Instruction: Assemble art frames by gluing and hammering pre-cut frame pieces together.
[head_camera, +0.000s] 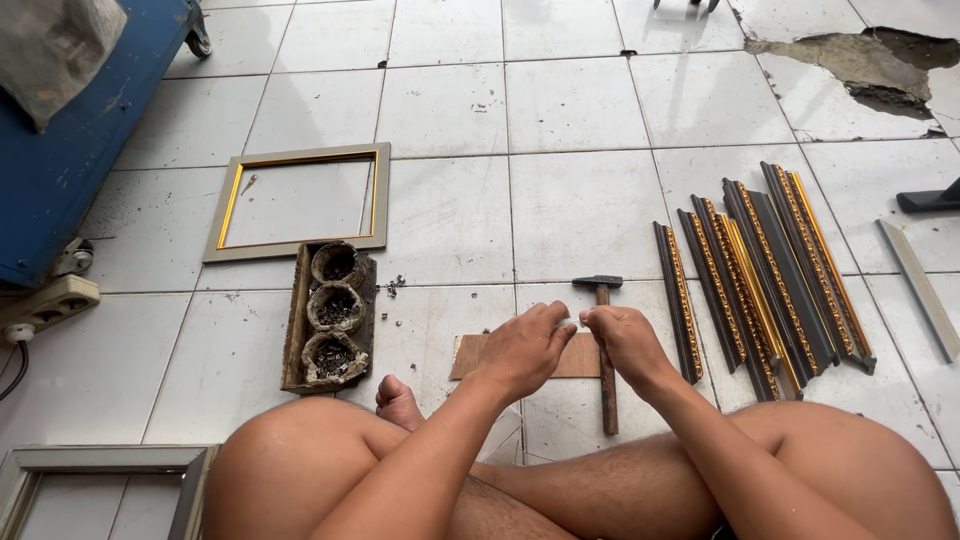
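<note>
A person sits on the white tiled floor (580, 210) with bare legs crossed at the bottom of the frame. Both hands meet in the middle of the frame, a little below the center. The left hand (525, 348) and the right hand (622, 338) are close together, fingertips almost touching. Between the fingertips sits a small white thing (570, 324). Both hands seem to pinch it, but it is too small to tell what it is.

Just under the hands lies a flat piece of brown wood (580, 357) on the floor. A hammer (603, 340) lies beside it, with its dark head pointing to the top of the frame and its handle running down under the right hand. The hands do not hold the hammer.

To the right of the hands lies a row of dark frame strips (765, 265) with gold trim, side by side. One grey strip (920, 288) lies apart at the far right.

To the left of the hands is an old tray (330, 320) with three round cups full of small nails. Above it lies a finished grey and gold picture frame (298, 200). Another frame (100, 485) peeks in at the lower left. A blue cart (80, 140) stands in the upper left
</note>
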